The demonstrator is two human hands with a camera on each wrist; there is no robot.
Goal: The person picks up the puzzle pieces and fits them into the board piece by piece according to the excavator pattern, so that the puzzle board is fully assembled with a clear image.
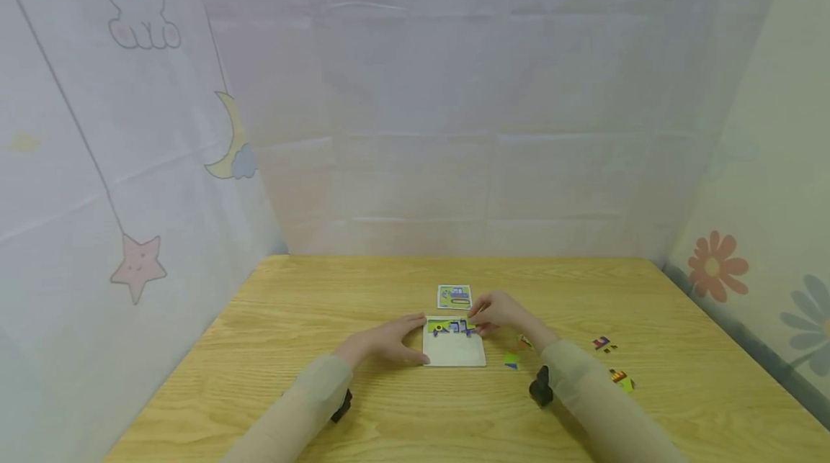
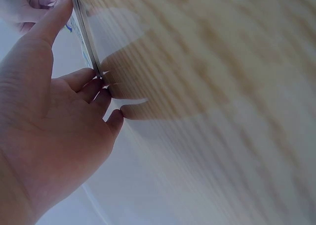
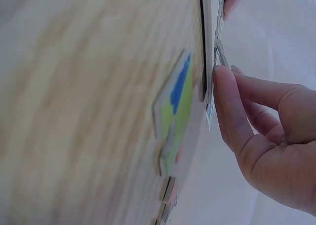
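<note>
A white puzzle board (image 1: 454, 352) lies on the wooden table, with colourful flat puzzle pieces (image 1: 447, 326) along its upper part and bare white below. My left hand (image 1: 389, 342) rests at the board's left edge, thumb near the lower corner and fingertips near the upper one. In the left wrist view those fingers touch the edge without curling round it. At the board's upper right, my right hand (image 1: 499, 310) pinches a thin puzzle piece (image 3: 221, 53) between thumb and fingers, tilted against the board. Most of that piece is hidden by the fingertips.
Just beyond the board lies a printed picture card (image 1: 454, 297). Right of the board is a green and blue piece (image 1: 511, 360), with another piece (image 1: 524, 342) beside the right forearm. Further right lie a purple and red piece (image 1: 601, 342) and yellow-green pieces (image 1: 625, 382).
</note>
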